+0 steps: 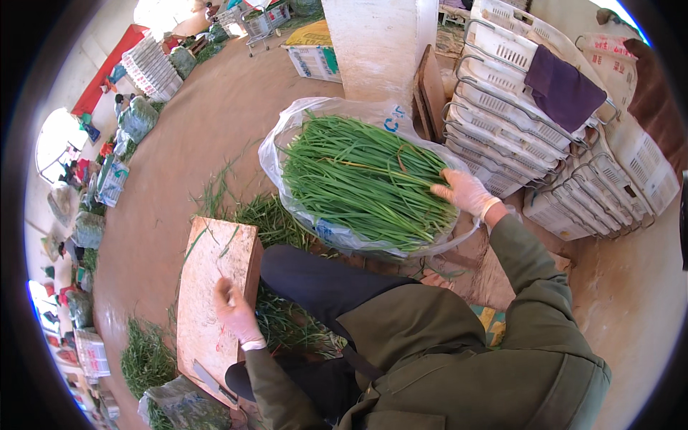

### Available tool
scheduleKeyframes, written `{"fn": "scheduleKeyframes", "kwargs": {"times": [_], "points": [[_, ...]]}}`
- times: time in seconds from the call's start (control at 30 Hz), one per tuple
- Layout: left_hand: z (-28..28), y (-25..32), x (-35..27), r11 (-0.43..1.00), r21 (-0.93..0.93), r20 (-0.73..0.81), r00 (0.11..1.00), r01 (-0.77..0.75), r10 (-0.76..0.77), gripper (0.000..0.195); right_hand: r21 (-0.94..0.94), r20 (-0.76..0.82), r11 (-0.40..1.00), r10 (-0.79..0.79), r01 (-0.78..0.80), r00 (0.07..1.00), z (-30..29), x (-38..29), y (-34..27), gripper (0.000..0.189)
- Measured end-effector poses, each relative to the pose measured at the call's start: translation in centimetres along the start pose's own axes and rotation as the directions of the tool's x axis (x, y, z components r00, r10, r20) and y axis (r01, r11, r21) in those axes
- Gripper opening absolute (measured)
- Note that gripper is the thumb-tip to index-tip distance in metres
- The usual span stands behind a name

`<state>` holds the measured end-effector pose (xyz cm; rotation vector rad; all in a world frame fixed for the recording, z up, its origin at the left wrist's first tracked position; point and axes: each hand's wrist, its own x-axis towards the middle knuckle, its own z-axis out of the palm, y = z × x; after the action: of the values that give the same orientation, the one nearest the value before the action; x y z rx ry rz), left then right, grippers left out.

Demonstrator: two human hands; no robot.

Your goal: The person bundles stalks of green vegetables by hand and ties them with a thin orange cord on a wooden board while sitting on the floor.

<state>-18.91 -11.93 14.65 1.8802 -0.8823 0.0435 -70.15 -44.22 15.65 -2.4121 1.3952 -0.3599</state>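
My right hand (466, 194), in a thin pale glove, rests at the right end of a big pile of long green leaves, probably garlic chives (365, 177); whether its fingers grip any is unclear. The pile lies in a clear plastic bag (271, 148) with its mouth spread wide. Gloved too, my left hand (235, 312) hovers over a pale wooden board (209, 269), fingers curled and apart, holding nothing plain to see. A few cut leaves lie on the board's far end. A knife (215, 382) lies at its near end.
Stacked white plastic crates (494, 107) with metal handles stand at the right, a purple cloth (561, 88) over them. Beyond the bag rises a pale pillar (373, 48). Loose leaves (148, 357) lie on the floor around the board. People sit among bags along the left wall.
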Motion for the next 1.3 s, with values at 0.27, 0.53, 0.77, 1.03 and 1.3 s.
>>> {"fn": "scheduleKeyframes", "kwargs": {"times": [0.27,0.53,0.77,1.03,1.3], "points": [[14.6,17.1,-8.3,0.727,-0.498,0.664,0.747,0.473,-0.031,0.038,0.003,0.049,0.999,0.053,-0.053,0.997,5.0,-4.0,-1.8,0.099],[21.4,15.7,-13.4,0.529,-0.39,0.781,0.575,0.754,-0.243,0.039,-0.178,-0.017,0.981,0.071,-0.073,0.997,7.3,-6.2,-6.5,0.129],[22.0,15.2,-11.9,0.409,-0.382,0.78,0.526,0.829,-0.338,0.035,0.048,0.154,0.986,0.149,-0.158,0.977,6.6,-4.2,-5.1,0.132],[22.4,14.2,-11.9,0.337,-0.445,0.77,0.546,0.83,-0.329,0.029,0.003,0.18,0.988,0.149,-0.152,0.972,7.8,-4.2,-6.7,0.137],[22.0,13.6,-12.1,0.275,-0.578,0.722,0.638,0.768,-0.266,0.022,0.334,0.341,0.938,-0.025,-0.096,0.94,6.6,-0.8,-2.0,0.124]]}}
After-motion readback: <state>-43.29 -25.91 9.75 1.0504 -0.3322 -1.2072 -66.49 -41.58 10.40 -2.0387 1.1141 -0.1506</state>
